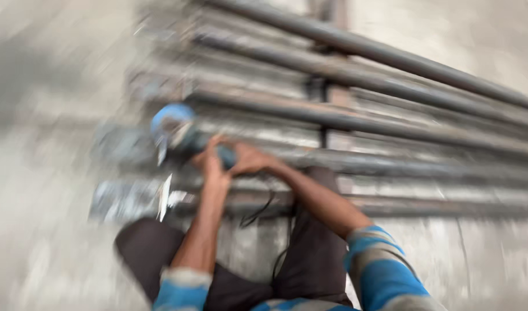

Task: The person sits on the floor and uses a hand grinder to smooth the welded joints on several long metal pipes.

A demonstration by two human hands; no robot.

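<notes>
We see a blue power tool, much blurred, lying over the long grey metal pipes on the concrete floor, and both our left hand and right hand have a closed grip on its body, a black cable hanging below between our knees.

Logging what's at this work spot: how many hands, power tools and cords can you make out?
Hands: 2, left hand and right hand, both on the tool
Blue power tool: 1
Black cord: 1
Total: 4
The blurred metal pipes can't be counted.
</notes>
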